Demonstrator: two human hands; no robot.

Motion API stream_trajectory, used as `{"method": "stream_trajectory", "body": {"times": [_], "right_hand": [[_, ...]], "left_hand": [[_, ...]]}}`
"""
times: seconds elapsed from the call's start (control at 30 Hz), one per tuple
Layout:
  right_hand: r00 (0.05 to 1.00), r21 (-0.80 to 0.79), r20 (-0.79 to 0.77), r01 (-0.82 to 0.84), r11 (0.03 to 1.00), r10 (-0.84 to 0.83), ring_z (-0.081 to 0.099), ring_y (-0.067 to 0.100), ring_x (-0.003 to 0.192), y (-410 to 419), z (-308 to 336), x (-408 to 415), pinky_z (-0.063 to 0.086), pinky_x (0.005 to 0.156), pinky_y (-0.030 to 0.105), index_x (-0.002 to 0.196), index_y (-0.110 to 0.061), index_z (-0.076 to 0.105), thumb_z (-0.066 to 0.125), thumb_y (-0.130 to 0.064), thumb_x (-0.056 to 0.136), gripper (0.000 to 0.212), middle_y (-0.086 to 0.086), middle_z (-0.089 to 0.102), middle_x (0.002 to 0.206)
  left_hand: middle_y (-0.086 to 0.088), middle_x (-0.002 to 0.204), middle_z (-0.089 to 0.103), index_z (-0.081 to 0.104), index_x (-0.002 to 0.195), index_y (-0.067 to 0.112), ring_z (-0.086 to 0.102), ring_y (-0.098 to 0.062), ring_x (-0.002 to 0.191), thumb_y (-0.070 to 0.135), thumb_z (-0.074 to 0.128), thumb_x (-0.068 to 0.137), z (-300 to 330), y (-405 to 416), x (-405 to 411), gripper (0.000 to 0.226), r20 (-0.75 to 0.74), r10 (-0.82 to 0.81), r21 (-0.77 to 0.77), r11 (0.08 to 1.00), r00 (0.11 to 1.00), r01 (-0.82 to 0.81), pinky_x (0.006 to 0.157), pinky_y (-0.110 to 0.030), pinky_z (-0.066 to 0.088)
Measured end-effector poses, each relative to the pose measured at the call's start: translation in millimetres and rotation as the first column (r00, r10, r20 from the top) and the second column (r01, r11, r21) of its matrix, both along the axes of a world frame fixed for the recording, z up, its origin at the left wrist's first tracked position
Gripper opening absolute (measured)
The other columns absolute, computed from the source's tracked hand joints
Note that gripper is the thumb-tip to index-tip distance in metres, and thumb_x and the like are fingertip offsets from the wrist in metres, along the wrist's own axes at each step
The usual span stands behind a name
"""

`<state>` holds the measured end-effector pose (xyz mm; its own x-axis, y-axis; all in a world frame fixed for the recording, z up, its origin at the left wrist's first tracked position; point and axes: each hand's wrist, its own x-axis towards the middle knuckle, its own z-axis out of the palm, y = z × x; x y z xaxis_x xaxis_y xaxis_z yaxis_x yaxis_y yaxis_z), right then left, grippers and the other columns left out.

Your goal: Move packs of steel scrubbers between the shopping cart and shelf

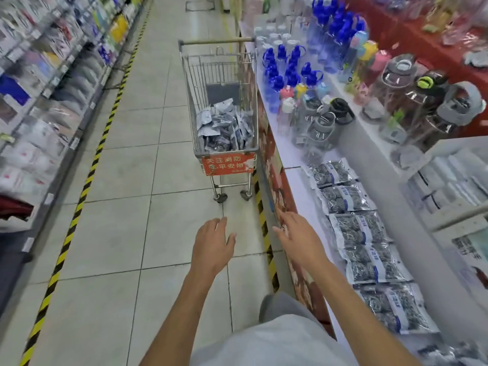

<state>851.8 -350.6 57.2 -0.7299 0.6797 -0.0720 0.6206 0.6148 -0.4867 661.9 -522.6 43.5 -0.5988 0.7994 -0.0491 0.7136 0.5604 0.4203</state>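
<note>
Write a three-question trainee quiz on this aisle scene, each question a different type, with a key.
1. True or false: the left hand is holding a pack of steel scrubbers.
2. Multiple choice: where do the scrubber packs laid out in a row sit? A) on the floor tiles, B) on the white shelf to the person's right, C) on the cart's handle.
3. Fill in: the shopping cart ahead holds a pile of ____ in its basket.

Key:
1. False; both it and the right hand are empty, fingers relaxed.
2. B.
3. Scrubber packs.
</note>
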Motion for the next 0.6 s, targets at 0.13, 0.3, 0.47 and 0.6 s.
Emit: {"method": "stream_trajectory", "body": {"times": [0.13, 0.3, 0.47, 0.6], "right_hand": [[0.998, -0.025, 0.043, -0.046, 0.999, 0.047, 0.045, 0.016, 0.138, 38, -17, -45, 0.036, 0.112, 0.029, 0.153, -0.018, 0.046, 0.043, -0.054, 0.106, 0.059, -0.001, 0.052, 0.15], [0.995, -0.095, 0.085, -0.047, 0.994, 0.055, 0.048, 0.017, 0.135, 98, -38, -100, 0.04, 0.109, 0.03, 0.153, -0.017, 0.046, 0.044, -0.053, 0.106, 0.06, 0.0, 0.053, 0.148], [0.988, -0.165, 0.121, -0.077, 0.983, 0.098, 0.045, 0.017, 0.139, 169, -45, -160, 0.04, 0.114, 0.033, 0.155, -0.02, 0.043, 0.044, -0.051, 0.107, 0.057, -0.001, 0.05, 0.153], [0.982, -0.181, 0.123, -0.121, 0.976, 0.144, 0.047, 0.017, 0.137, 224, -45, -220, 0.043, 0.112, 0.036, 0.153, -0.02, 0.045, 0.046, -0.048, 0.107, 0.054, -0.001, 0.052, 0.149]], "left_hand": [[-0.012, 0.129, 0.064, 0.058, 0.139, 0.007, 0.058, -0.031, 0.122, 0.035, 0.057, 0.103, -8, 37, -42, 0.046, 0.022, 0.063, 0.003, 0.998, 0.998, -0.063, 0.103, -0.041, 0.045], [-0.012, 0.138, 0.06, 0.052, 0.146, 0.009, 0.054, -0.029, 0.128, 0.04, 0.051, 0.106, -13, 103, -105, 0.051, 0.033, 0.099, -0.036, 0.995, 0.995, -0.098, 0.108, -0.04, 0.042], [-0.011, 0.143, 0.058, 0.05, 0.148, 0.011, 0.053, -0.029, 0.132, 0.036, 0.053, 0.104, -2, 178, -173, 0.051, 0.051, 0.146, -0.045, 0.989, 0.988, -0.144, 0.11, -0.039, 0.041], [-0.011, 0.13, 0.064, 0.056, 0.138, 0.011, 0.059, -0.03, 0.12, 0.038, 0.051, 0.101, 1, 226, -223, 0.046, 0.059, 0.202, -0.018, 0.979, 0.978, -0.201, 0.099, -0.04, 0.048]]}}
